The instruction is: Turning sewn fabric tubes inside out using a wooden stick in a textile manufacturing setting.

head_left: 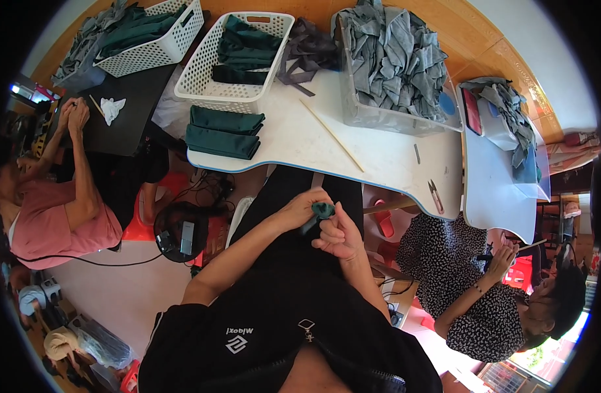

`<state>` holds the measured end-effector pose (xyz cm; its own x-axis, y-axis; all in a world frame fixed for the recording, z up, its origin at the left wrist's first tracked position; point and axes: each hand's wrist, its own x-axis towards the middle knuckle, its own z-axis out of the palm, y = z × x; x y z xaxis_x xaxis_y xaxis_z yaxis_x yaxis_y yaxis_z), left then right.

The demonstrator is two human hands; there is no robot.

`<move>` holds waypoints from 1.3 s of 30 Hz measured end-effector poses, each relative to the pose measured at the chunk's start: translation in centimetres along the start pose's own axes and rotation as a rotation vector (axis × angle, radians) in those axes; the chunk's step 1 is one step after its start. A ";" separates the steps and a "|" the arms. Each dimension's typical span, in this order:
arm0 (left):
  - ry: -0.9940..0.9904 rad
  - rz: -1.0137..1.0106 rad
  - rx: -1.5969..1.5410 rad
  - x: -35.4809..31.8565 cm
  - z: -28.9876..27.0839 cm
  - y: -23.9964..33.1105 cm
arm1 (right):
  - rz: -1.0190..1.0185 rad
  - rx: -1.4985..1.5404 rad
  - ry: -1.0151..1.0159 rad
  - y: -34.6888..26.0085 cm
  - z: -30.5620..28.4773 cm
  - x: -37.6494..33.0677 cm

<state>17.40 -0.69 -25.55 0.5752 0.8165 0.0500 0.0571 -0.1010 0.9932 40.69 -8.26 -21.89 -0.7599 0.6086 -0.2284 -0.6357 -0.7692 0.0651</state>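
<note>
Two hands at work, close together over the lap, just near of the white table [392, 164] edge. Left hand [299, 208] & right hand [339, 234] both curled tight round 1 small dark-green fabric piece [323, 209], pinched between the fingertips; only a bit of cloth shows above the knuckles. Count on table: 2 white mesh baskets, 1 clear bin, 1 stack of folded cloth, 1 long stick, 1 pair of snips. Far-left basket [176, 39] holds dark-green & grey fabric, w/ more grey spilling off its left side. Middle basket [212, 72] holds folded dark-green pieces, approx half full. Clear plastic bin [379, 114], far right, heaped w/ grey fabric pieces above the rim. Loose dark-grey strips [307, 52] lie between middle basket & bin. Folded green stack [223, 132] sits at near-left table edge, just near of middle basket. Thin wooden stick [332, 135] lies diagonal mid-table; thread snips [436, 195] at near-right edge. 2nd white table [497, 190] to the right carries another grey pile [510, 108]. 2 other people: one seated left [64, 209] in pink top, hands at a black table [127, 108]; one right [470, 288] in patterned top. Cables & a dark round device [179, 232] on the floor below the table.
</note>
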 end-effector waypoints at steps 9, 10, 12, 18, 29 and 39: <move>0.216 -0.055 0.009 -0.4 -4.5 9.3 | -0.047 -0.031 -0.189 -1.7 1.9 -0.6; 0.220 -0.057 0.013 -0.4 -4.8 9.0 | -0.047 -0.032 -0.208 -1.4 2.4 -0.9; 0.347 -0.138 -0.223 -0.5 -5.7 8.2 | -0.059 -0.151 -0.243 -1.4 4.0 -4.9; 0.461 -0.148 -0.332 1.2 -4.8 10.5 | -0.464 -0.703 0.445 -1.0 3.5 -3.1; 0.370 -0.106 -0.030 0.0 -5.5 12.5 | -0.572 -0.246 0.205 -5.0 7.6 -3.0; 0.256 -0.027 0.044 2.5 -1.7 12.5 | -0.469 -0.121 0.220 -6.3 8.8 -0.1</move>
<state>18.15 1.03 -12.80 0.3477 0.9360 0.0544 0.1079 -0.0976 0.9894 43.52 -1.75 -13.75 -0.3427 0.8474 -0.4054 -0.8701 -0.4490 -0.2030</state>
